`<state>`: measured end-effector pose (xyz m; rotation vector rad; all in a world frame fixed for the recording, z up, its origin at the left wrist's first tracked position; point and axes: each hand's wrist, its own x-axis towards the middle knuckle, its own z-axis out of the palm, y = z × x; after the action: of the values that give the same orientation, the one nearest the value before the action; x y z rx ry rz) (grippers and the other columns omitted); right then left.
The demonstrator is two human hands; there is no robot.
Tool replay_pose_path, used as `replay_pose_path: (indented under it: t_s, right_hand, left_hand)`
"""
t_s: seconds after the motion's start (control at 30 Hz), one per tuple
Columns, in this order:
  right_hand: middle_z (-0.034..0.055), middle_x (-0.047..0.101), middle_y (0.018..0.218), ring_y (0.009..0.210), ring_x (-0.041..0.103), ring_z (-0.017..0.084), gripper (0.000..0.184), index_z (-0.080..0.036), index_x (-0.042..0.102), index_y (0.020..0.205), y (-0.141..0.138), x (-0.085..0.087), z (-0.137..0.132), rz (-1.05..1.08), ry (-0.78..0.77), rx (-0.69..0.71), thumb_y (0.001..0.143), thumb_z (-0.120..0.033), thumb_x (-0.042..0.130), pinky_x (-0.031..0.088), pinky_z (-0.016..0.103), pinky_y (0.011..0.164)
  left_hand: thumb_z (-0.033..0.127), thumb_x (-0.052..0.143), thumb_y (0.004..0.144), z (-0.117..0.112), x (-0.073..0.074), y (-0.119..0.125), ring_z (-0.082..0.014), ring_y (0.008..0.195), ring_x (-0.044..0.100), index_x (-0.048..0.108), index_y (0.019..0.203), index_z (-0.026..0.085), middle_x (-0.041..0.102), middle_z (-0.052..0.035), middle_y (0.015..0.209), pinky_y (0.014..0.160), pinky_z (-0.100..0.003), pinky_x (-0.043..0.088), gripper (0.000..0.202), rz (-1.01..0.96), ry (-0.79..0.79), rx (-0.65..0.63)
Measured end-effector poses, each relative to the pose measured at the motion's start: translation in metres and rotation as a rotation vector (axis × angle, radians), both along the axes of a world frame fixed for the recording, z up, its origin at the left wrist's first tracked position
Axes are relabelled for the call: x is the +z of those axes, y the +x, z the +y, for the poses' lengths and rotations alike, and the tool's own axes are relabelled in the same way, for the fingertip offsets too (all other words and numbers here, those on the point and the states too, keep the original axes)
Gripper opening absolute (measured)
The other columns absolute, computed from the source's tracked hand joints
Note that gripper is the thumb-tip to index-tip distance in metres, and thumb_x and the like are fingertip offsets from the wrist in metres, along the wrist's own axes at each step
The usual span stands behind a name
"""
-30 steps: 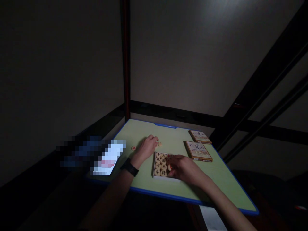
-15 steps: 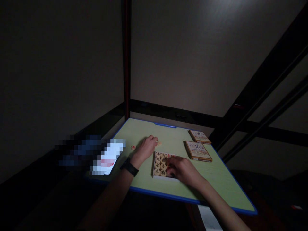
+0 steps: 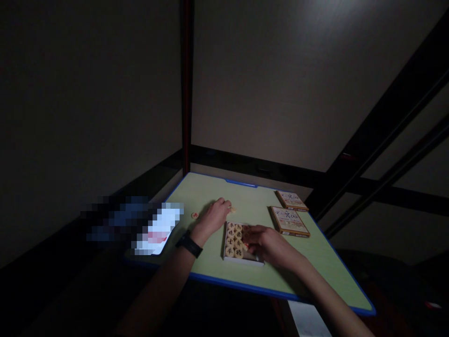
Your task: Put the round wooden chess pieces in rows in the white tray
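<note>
My left hand point(image 3: 214, 218), with a dark watch on the wrist, rests on the table with its fingers curled round a pale Chinese chess piece point(image 3: 232, 210), partly hidden by the fingertips. Over the right side of a shallow white box point(image 3: 245, 263) is my right hand point(image 3: 264, 242), its fingers bent down and closed on a chess piece mostly covered by them. Round wooden pieces with black characters point(image 3: 238, 252) fill the box's left columns; a red-marked one shows under my right fingers. One red-marked piece point(image 3: 195, 215) lies alone left of my left hand.
The green table point(image 3: 168, 264) has a blue rim. Two printed flat boxes, one nearer point(image 3: 289, 221) and one farther point(image 3: 292, 200), lie at the right. A lit, pixelated screen point(image 3: 159, 229) is at the left edge. Dark walls stand behind.
My right hand has shifted slightly within the box's right side, and more of the box's lower right corner shows. My left hand stays in place.
</note>
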<state>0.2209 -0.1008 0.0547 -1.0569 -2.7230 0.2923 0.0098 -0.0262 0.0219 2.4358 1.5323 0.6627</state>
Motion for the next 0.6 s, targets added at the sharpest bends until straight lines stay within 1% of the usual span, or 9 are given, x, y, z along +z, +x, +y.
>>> replay_pose_path:
  t_s: [0.1,0.23,0.33,0.43,0.5,0.6]
  right_hand:
    - [0.0068,0.073,0.094,0.099,0.067,0.021,0.022,-0.02,0.075,0.082,-0.0008,-0.0008,-0.0003,-0.015,0.009,0.002,0.082,-0.003,0.061,0.051,0.029,0.087]
    - [0.0062,0.072,0.097,0.101,0.066,0.022,0.013,-0.021,0.075,0.084,0.0004,-0.0002,-0.0046,0.02,0.02,-0.02,0.083,-0.011,0.066,0.05,0.03,0.089]
    - [0.005,0.072,0.095,0.096,0.066,0.02,0.016,-0.021,0.075,0.088,0.0014,0.002,-0.0071,0.043,-0.001,-0.018,0.084,-0.009,0.064,0.05,0.028,0.086]
    - [0.0046,0.072,0.092,0.094,0.066,0.019,0.021,-0.021,0.074,0.083,0.0004,0.0032,-0.0071,0.024,-0.011,0.001,0.084,-0.004,0.06,0.05,0.027,0.085]
    - [0.0048,0.072,0.092,0.096,0.066,0.019,0.022,-0.021,0.074,0.082,-0.0013,0.0021,-0.0065,0.032,-0.007,-0.012,0.084,-0.004,0.059,0.05,0.027,0.086]
    - [0.0057,0.073,0.095,0.094,0.067,0.019,0.023,-0.02,0.074,0.087,-0.0028,-0.0019,-0.0067,0.079,-0.007,-0.04,0.084,-0.004,0.059,0.051,0.027,0.085]
  left_hand:
    - [0.017,0.043,0.098,-0.0008,0.0019,0.0005,-0.0195,0.102,0.063,0.065,0.104,0.019,0.063,-0.0089,0.109,0.095,-0.03,0.046,0.023,0.009,-0.008,-0.003]
    - [0.017,0.044,0.098,-0.0026,0.0046,0.0016,-0.0199,0.102,0.063,0.065,0.103,0.019,0.063,-0.0095,0.107,0.095,-0.031,0.046,0.022,-0.022,-0.025,-0.006]
    - [0.017,0.043,0.097,-0.0032,0.0044,0.0021,-0.0194,0.101,0.062,0.065,0.103,0.019,0.063,-0.0092,0.107,0.095,-0.031,0.046,0.023,-0.02,-0.022,-0.006]
    - [0.017,0.042,0.097,-0.0028,0.0032,0.0022,-0.019,0.101,0.062,0.065,0.104,0.02,0.063,-0.0087,0.108,0.095,-0.03,0.046,0.024,0.004,-0.014,-0.003]
    - [0.018,0.042,0.098,-0.0025,0.0029,0.0022,-0.0192,0.101,0.062,0.065,0.105,0.02,0.063,-0.0089,0.109,0.094,-0.03,0.047,0.025,0.024,-0.01,-0.001]
    - [0.018,0.041,0.098,-0.0026,0.0039,0.0022,-0.0194,0.101,0.062,0.065,0.106,0.019,0.063,-0.0091,0.109,0.093,-0.03,0.047,0.025,0.04,-0.009,0.002]
